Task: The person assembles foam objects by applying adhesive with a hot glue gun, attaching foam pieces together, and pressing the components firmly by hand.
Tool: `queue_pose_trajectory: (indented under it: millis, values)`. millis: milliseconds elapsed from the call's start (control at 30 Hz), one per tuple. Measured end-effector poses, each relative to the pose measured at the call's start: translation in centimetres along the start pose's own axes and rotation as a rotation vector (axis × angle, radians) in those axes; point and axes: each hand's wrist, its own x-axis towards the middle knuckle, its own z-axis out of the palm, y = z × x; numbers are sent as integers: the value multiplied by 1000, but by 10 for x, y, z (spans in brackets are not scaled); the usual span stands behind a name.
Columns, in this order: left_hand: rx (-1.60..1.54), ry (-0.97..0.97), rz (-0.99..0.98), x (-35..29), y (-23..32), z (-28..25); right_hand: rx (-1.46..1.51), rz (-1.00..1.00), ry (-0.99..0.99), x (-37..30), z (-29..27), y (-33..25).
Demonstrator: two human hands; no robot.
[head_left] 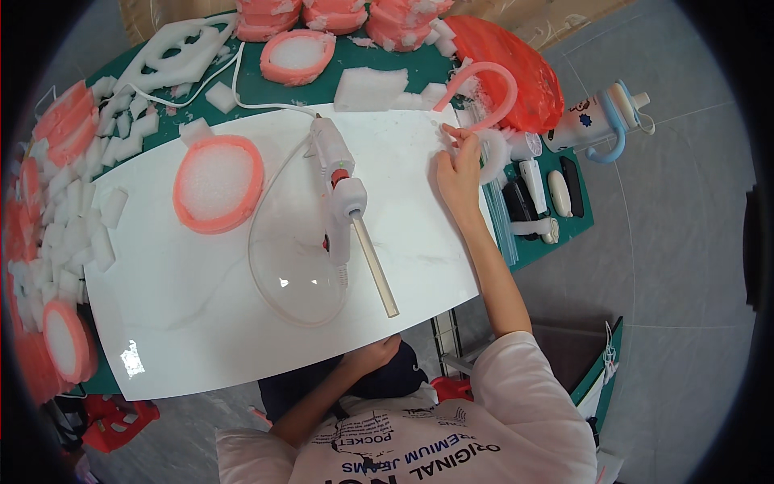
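My right hand point(461, 171) is at the right side of the white board point(395, 161), its fingers closed on the end of a curved pink foam strip point(504, 77). Beside its knuckles lies a white foam ring point(494, 155). My left hand point(377, 355) rests in my lap by the board's near edge, its fingers curled and partly hidden, with nothing seen in them. Between my arms, a white hot glue gun point(334, 161) lies on the board, a long glue stick point(375, 266) jutting from it. Left of it sits a round pink-rimmed foam piece point(218, 184) with a white middle.
White foam offcuts point(72, 234) and pink foam pieces point(68, 343) crowd the left side. Stacked pink pieces point(334, 14) and a red bag point(516, 73) stand at the back. A bottle point(592, 121) and small devices point(558, 194) are at the right. A cord point(254, 242) loops over the board.
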Motion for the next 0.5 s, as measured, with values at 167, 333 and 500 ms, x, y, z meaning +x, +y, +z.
queue_pose_trajectory:
  millis: [167, 333, 500]
  values:
    - [17, -19, 11, 3, 1, -2, 62, 39, 41, -1, -3, -5]
    - [6, -58, 3, 1, -1, 3, -125, 19, 38, -3, -2, -1]
    - [42, -24, 28, 1, 0, 0, -227, -85, 77, -4, 5, 7]
